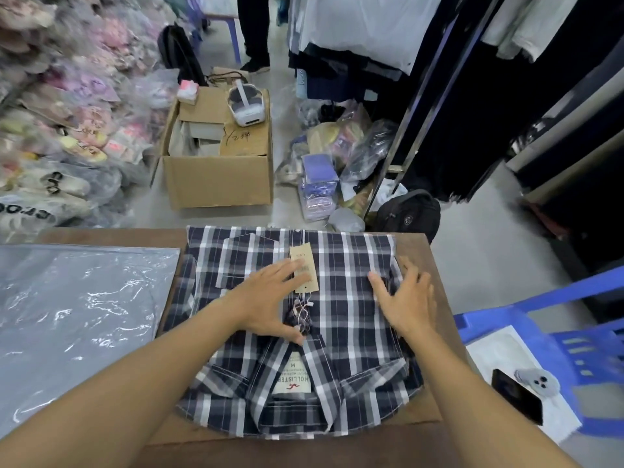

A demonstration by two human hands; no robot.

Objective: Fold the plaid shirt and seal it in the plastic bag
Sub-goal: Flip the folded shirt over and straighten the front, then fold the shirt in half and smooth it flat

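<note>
The navy and white plaid shirt (344, 319) lies folded on the brown table (418, 255), collar toward me, with a tan paper tag (305, 266) on its chest. My left hand (270, 298) rests flat on the shirt's middle, fingers spread, thumb near the collar button. My right hand (405, 298) lies flat on the shirt's right side, fingers apart, at the folded edge. The clear plastic bag (77, 319) lies flat on the table to the left of the shirt, touching neither hand.
A blue plastic chair (553, 339) at the right holds two phones (520, 393). Beyond the table stand an open cardboard box (219, 177), bagged goods and a black backpack (410, 211). Bagged sandals pile up at left; clothes hang at right. A person's legs stand far back.
</note>
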